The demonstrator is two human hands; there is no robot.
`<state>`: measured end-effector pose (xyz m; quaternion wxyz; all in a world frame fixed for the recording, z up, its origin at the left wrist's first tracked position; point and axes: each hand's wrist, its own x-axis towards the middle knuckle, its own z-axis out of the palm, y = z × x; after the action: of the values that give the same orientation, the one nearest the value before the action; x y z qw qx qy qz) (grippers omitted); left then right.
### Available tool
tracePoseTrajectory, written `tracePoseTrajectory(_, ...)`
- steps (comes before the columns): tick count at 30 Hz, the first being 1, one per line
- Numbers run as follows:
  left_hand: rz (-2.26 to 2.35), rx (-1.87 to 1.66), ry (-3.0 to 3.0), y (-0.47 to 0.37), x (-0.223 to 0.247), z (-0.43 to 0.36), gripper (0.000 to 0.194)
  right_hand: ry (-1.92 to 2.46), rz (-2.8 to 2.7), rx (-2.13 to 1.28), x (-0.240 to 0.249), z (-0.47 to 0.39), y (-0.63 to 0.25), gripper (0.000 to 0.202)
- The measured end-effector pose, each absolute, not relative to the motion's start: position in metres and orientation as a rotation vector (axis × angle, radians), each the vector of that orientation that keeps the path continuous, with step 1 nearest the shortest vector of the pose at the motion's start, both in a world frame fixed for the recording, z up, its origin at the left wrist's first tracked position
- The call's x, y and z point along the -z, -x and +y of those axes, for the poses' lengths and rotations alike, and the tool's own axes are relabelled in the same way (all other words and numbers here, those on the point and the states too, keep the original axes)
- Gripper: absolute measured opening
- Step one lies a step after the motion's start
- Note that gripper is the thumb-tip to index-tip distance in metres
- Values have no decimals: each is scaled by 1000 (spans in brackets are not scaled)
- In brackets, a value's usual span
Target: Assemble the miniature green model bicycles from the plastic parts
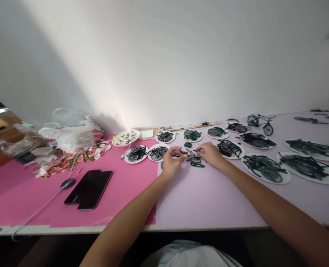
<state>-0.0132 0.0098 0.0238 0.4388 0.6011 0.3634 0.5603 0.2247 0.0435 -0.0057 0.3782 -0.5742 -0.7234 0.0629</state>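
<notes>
A small heap of dark green and grey plastic parts lies on the pale lilac table cover between my hands. At its left edge, my left hand has thumb and fingers closed on a small part too small to make out. My right hand, on the other side, pinches a small dark piece. A dark green block sits just behind the heap. White plates with bicycle parts stand around, including one with wheels on the left and one beside my right wrist.
An assembled toy bicycle stands at the back right, with several more plates of parts nearby. On the pink side are two black phones, a cable with a dark disc, petals and plastic bags.
</notes>
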Motion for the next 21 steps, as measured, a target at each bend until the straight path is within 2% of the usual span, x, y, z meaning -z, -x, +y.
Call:
tracePoseTrajectory(7,918,-1405,-1509,13,-21,11,38,1550,-1905,-82,2,40,-222,13)
tracePoseTrajectory(14,952,-1409,-1524,13,-20,13,36,1377,-1849,-81,0,41,-214,37)
tracePoseTrajectory(21,950,-1425,-1547,13,-21,11,34,1162,-1701,-221,-19,21,-198,28)
